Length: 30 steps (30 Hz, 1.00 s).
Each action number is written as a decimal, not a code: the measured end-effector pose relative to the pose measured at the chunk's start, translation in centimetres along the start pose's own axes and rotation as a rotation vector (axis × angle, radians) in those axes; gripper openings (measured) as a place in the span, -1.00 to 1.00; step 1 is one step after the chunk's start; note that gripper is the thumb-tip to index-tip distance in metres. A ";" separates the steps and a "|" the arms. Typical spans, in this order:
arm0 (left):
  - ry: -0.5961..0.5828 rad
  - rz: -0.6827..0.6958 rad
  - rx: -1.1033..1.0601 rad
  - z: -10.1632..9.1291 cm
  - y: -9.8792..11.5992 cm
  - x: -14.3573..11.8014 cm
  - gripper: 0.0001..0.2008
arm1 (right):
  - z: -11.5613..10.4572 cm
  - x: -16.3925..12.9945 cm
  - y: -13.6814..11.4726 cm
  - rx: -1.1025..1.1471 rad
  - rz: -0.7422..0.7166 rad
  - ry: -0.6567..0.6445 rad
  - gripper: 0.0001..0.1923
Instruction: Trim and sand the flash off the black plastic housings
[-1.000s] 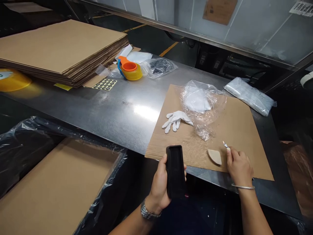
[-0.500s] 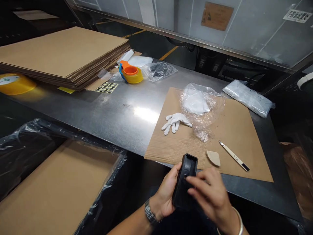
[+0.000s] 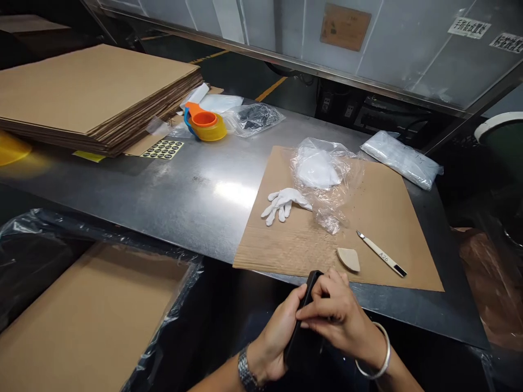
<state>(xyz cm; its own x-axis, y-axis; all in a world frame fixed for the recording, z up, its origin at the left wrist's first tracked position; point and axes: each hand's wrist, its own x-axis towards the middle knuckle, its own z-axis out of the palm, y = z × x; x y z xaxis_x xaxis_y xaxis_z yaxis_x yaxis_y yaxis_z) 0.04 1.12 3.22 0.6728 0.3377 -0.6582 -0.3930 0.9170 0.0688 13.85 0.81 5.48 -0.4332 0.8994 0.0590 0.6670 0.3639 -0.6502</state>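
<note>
My left hand point(image 3: 275, 340) is wrapped around a black, oblong plastic part point(image 3: 301, 343), which is tilted and has a raised rim. Over its face my right hand point(image 3: 337, 313) is bent, with thumb and index finger pinched at the part's left edge. Whatever small thing may be between those fingertips is hidden. Just beyond, on a flat cardboard sheet point(image 3: 278, 245), lie a beige wedge-shaped pad point(image 3: 348, 259) and a white-handled knife point(image 3: 382, 253) marked A26. A white glove point(image 3: 284, 204) rests farther left.
Clear plastic bags point(image 3: 327, 169) lie on the cardboard, and a wrapped white packet point(image 3: 400, 158) sits behind. On the metal table point(image 3: 183, 201) are a tape dispenser point(image 3: 206, 125), a sticker sheet point(image 3: 162, 149) and stacked cardboard point(image 3: 93, 87). A plastic-lined box point(image 3: 90, 321) stands lower left.
My right hand has moved from the hole in the black part's face to its left edge and closed into a pinch. The part has turned more edge-on. The view has shifted right.
</note>
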 end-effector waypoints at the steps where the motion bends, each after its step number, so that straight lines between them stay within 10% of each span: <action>1: 0.039 -0.005 0.055 -0.1 -0.1 -0.1 -0.59 | -0.3 0.1 0.4 -0.020 0.020 0.043 -0.88; 11: 0.141 -0.033 0.255 -0.4 -0.3 -0.6 -0.43 | -0.9 1.0 3.4 0.376 0.260 0.179 -0.72; 18: 0.284 0.375 0.249 -0.9 0.0 0.1 -0.58 | 2.4 -2.3 0.8 0.364 0.275 0.115 -0.40; 23: 0.444 0.563 0.289 -1.6 -1.0 0.9 -0.62 | 4.4 -1.8 0.4 0.399 0.501 0.194 -0.82; 30: 0.264 0.372 0.375 -0.1 -0.1 0.6 -0.48 | 3.9 0.6 2.8 0.386 0.556 0.269 -0.54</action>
<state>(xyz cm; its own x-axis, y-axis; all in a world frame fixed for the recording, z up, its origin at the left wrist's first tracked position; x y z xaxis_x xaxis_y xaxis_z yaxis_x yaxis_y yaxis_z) 0.40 1.19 2.71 0.3340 0.6311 -0.7001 -0.2918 0.7755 0.5599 13.16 1.41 0.75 0.1047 0.9729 -0.2061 0.4618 -0.2311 -0.8564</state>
